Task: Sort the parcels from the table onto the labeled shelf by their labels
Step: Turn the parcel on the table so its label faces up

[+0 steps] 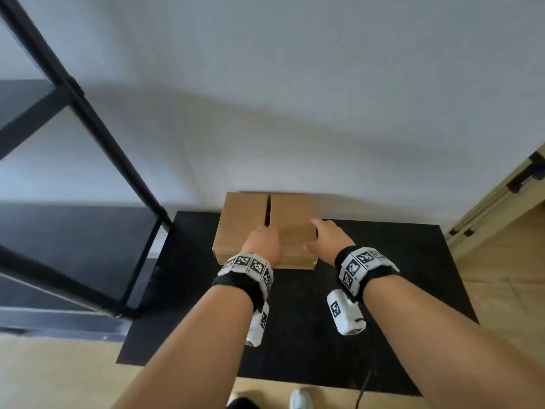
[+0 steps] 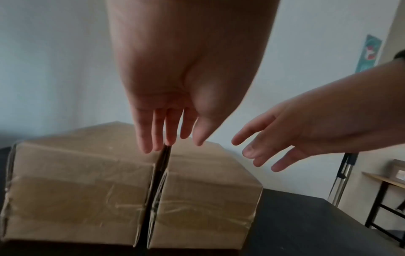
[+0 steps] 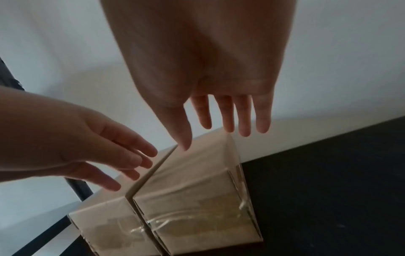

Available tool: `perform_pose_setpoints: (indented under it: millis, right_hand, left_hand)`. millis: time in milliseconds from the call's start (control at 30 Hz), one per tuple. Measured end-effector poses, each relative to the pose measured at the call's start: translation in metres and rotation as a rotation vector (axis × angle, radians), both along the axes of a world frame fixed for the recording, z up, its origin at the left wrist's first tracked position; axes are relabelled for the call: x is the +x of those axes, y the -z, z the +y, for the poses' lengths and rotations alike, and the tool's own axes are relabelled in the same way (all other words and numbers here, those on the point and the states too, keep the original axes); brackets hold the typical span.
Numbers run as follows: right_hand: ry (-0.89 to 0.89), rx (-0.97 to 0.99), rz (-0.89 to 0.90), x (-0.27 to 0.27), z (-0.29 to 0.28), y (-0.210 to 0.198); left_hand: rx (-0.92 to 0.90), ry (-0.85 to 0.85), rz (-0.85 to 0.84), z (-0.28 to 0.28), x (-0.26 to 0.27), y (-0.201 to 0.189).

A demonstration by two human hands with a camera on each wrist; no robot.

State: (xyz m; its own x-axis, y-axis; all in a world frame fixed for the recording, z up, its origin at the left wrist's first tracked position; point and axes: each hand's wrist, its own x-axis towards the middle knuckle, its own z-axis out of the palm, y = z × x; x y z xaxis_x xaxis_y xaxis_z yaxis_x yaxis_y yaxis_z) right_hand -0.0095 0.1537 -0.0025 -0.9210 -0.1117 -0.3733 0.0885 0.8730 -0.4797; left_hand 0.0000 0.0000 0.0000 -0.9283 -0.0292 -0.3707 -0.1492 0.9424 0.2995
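Note:
Two brown cardboard parcels stand side by side on the black table (image 1: 398, 276), a narrow gap between them: the left parcel (image 1: 240, 219) and the right parcel (image 1: 293, 214). Both are taped shut; no label shows on either. My left hand (image 1: 262, 242) hovers over the gap with straight fingers (image 2: 149, 136), holding nothing. My right hand (image 1: 327, 239) is spread open over the right parcel's right edge, fingers (image 3: 245, 119) extended above it. In the wrist views both hands stay just above the cardboard (image 2: 76, 181) (image 3: 197, 190), not gripping it.
A black metal shelf (image 1: 97, 128) stands to the left of the table, its lower boards dark. A white wall runs behind the parcels. A wooden door frame (image 1: 501, 199) is at the right, and a small side table (image 2: 385, 183) stands further right.

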Motion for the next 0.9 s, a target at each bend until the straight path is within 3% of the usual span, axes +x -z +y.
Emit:
perform_pose_setpoints:
  millis: [200, 367, 600, 767, 900]
  right_hand:
    - [0.046, -0.048, -0.073, 0.0, 0.004, 0.019]
    - [0.152, -0.053, -0.024, 0.003, 0.005, 0.029]
    - [0.332, -0.102, -0.035, 0.004, 0.026, 0.042]
    - [0.438, -0.158, -0.062, 0.008, 0.048, 0.048]
    - [0.382, -0.194, 0.158, 0.017, 0.056, 0.049]
  left_hand:
    - [-0.029, -0.057, 0.012, 0.007, -0.007, 0.015]
    - [0.158, -0.166, 0.058, 0.012, -0.004, 0.024]
    - [0.513, -0.277, 0.248, 0.027, 0.008, 0.026]
    - [0.668, -0.369, 0.081, 0.036, 0.004, 0.033]
    - [0.739, -0.379, -0.03, 0.047, 0.009, 0.039]
